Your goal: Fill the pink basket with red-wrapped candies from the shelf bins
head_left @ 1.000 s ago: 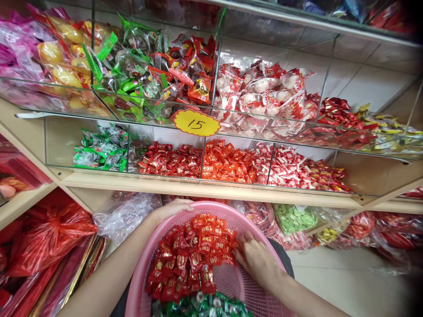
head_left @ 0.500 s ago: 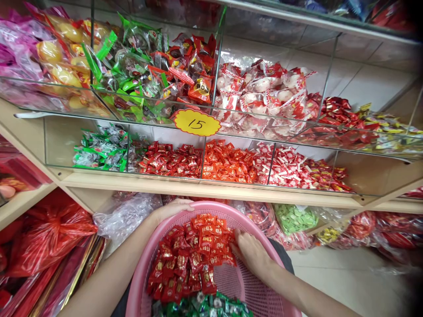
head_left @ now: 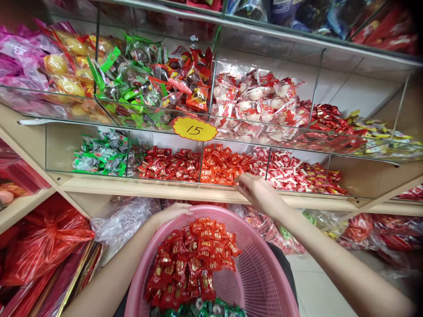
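Observation:
My left hand [head_left: 173,213] grips the far rim of a pink plastic basket [head_left: 277,268] with mesh sides. Inside the basket lie orange-red wrapped candies [head_left: 214,240], darker red wrapped candies [head_left: 180,268] and, nearest me, green wrapped candies [head_left: 211,307]. My right hand [head_left: 259,193] is raised above the basket's far right side, at the front of the lower shelf. Its fingers are loosely bent and nothing shows in them. Just beyond its fingertips, behind the glass front, is a heap of orange-red candies [head_left: 223,165].
Glass dividers split the shelves into candy compartments. A yellow tag marked 15 [head_left: 194,128] hangs on the upper glass edge. The wooden shelf edge [head_left: 158,190] runs above the basket. Plastic bags [head_left: 124,218] fill the space below, with a red bag [head_left: 49,242] at left.
My right hand has left the candies in the basket and moved up and forward to the lower shelf's front. My left hand stays on the rim. The view has shifted slightly.

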The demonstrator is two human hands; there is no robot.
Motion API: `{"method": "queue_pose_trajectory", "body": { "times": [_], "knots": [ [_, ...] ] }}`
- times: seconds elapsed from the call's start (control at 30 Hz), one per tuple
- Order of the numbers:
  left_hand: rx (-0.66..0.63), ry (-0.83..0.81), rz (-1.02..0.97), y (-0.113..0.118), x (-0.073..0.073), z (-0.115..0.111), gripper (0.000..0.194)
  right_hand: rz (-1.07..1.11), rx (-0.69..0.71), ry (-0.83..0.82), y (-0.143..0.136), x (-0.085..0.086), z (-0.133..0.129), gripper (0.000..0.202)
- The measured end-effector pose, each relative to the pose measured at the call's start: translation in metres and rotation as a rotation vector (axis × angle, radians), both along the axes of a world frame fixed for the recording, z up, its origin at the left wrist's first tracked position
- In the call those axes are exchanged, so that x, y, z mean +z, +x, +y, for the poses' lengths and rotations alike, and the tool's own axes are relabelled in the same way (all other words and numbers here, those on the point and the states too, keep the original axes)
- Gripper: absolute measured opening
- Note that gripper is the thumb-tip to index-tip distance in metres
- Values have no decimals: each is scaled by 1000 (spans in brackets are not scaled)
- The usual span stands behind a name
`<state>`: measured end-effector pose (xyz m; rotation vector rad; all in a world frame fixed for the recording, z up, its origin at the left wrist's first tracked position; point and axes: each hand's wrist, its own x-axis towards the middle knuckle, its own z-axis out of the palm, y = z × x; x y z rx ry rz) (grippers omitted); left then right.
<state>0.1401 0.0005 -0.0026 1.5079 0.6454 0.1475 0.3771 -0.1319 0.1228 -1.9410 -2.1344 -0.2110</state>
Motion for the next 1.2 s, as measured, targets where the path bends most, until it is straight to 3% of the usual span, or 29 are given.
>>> {"method": "queue_pose_trajectory", "body": {
  "times": [0.1,0.23,0.37,0.53,0.8,0.97,1.07,1.2],
  "knots": [
    [-6,-7,-21,-1,1,-1,33,-129,-6,-34,21,6,34,24],
    [38,1,0,-2,-1,0,34,-304,30,-126,31,-5,65,35],
    [32,28,20,-2,-1,0,36,-396,85,-137,28,-14,77,39],
    [25,35,6,-2,-1,1,37,-414,47,-142,30,-15,81,39],
    [23,16,14,-1,0,-1,38,-132,145,-118,32,-18,81,25],
    [18,-1,-13,0,-2,0,37,86,188,-5,37,-24,88,12],
    [18,-10,-14,-1,-2,0,38,256,71,75,39,-22,85,14],
    [15,32,9,-2,-2,0,38,384,-193,-24,42,-18,75,15]
  ]
}}
